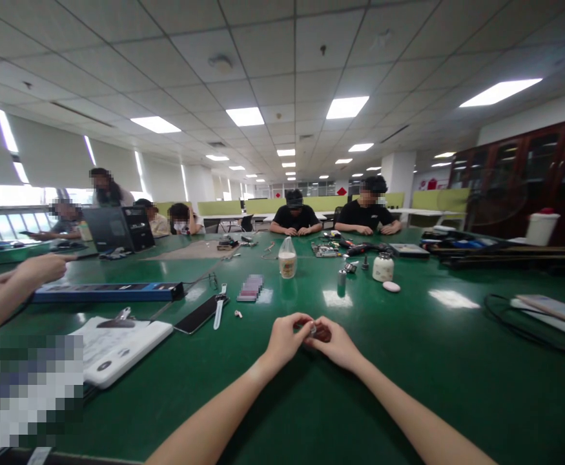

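Observation:
My left hand (289,336) and my right hand (333,339) meet above the green table (321,407). Both are closed, thumbs and fingers curled in around a small pale shiny piece (313,329). Its kind is too small and too covered by the fingers to tell. Beyond the hands stand a silver metal cylinder (341,279) and a cream-coloured jar (383,267), with a round pink lid (391,287) lying in front of it. Left of my left hand is a small white earbud-like piece (238,314), near a white-strapped watch (219,307).
A black phone (199,314), a clipboard (112,323) on a white case and a long blue box (108,292) lie to the left. A bagged cup (288,259) stands ahead. At right is a black cable (519,336). Another person's hand (44,268) reaches in from the left; several people sit beyond.

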A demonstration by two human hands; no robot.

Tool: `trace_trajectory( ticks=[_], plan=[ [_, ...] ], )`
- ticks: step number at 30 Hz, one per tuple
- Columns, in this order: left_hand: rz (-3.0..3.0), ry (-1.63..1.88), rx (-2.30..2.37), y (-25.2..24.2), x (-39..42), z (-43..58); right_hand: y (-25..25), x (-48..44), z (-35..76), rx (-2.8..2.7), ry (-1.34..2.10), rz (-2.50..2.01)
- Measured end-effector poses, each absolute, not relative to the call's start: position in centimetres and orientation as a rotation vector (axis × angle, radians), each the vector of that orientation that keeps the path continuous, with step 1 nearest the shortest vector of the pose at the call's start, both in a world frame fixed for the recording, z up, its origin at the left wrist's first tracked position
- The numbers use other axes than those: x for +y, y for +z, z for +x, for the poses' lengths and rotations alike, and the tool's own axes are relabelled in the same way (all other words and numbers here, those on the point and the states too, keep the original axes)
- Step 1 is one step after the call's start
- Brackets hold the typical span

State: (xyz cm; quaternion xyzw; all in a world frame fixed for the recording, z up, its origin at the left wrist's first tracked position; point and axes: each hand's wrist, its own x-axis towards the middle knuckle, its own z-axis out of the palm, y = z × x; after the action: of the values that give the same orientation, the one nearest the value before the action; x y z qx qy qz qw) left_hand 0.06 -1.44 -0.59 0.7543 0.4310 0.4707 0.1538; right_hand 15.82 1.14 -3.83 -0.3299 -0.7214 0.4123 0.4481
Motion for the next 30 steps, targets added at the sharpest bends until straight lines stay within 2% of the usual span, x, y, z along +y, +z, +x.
trace_trajectory(
  ticks=[16, 21, 30],
  plan=[
    [2.234, 1.341, 1.266, -0.6, -1.4, -0.4, -3.6, 0.9, 16.0, -1.832, 0.990, -0.824],
    [2.234, 1.321, 1.140, -0.7, -1.2, -0.7, -3.0, 1.2, 16.6, -1.860, 1.012, -0.818],
    [2.131, 1.264, 1.007, -2.1, -0.7, -0.9, -0.6, 0.3, 16.8, -1.885, 0.610, -1.037]
  ],
)
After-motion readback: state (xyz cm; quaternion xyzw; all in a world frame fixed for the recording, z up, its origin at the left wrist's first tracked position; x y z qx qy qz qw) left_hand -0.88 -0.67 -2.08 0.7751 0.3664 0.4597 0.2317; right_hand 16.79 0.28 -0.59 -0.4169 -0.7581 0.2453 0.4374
